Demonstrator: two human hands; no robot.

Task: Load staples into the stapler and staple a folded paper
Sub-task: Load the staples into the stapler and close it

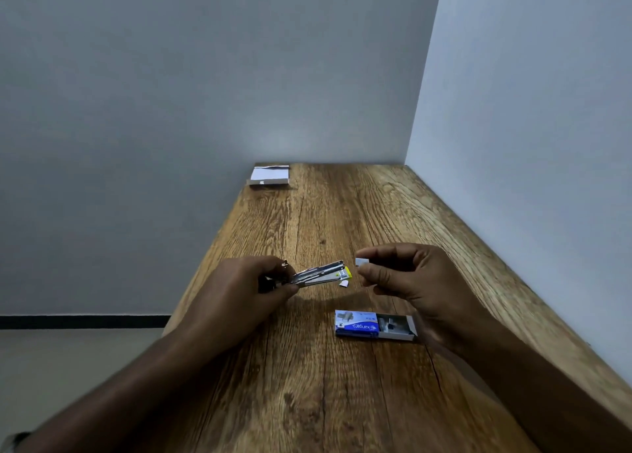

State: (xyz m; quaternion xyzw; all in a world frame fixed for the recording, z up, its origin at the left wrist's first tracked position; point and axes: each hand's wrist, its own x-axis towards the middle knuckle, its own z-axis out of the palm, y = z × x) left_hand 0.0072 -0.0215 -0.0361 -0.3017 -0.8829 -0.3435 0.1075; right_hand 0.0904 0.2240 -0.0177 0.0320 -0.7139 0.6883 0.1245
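Above the wooden desk (342, 213), the left hand (239, 292) grips the opened stapler (321, 273) while, at its three o'clock, the right hand (407, 274) pinches a staple strip (361, 262); loading is underway, and next the strip likely needs aligning with the channel.

Two bare forearms reach in from the bottom edge, with no sleeves, watches or rings visible on either. The left hand (239, 288) and right hand (410, 274) are ungloved. A bit of grey fabric (10, 440) shows at the lower left corner.
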